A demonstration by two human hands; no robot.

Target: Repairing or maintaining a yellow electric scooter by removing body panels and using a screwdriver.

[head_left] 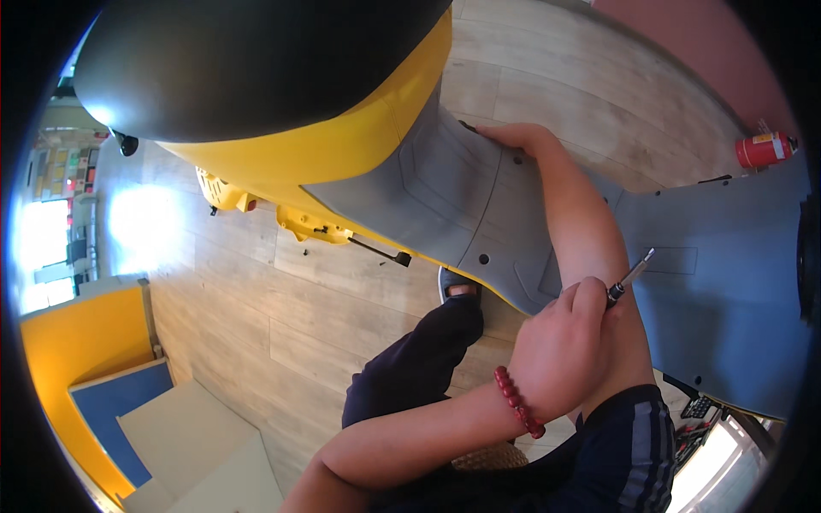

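My left hand (560,346), wearing a red bead bracelet, is closed around the dark handle of a screwdriver (633,279). Its metal shaft points up and to the right, clear of the panels, in front of my right forearm. That forearm reaches across the grey footboard panel (445,201) of a yellow scooter. At the panel's far edge, my right hand (517,137) is closed, its fingertips at a small dark piece (468,126); some fingers are hidden. Dark round screw holes or fasteners (485,259) dot the panel.
The scooter's black seat (256,64) fills the upper left. A yellow part (312,227) shows low beside the body, with small dark bits on the wooden floor (231,308). A fire extinguisher (764,150) lies far right. Pale boards (192,440) stand lower left.
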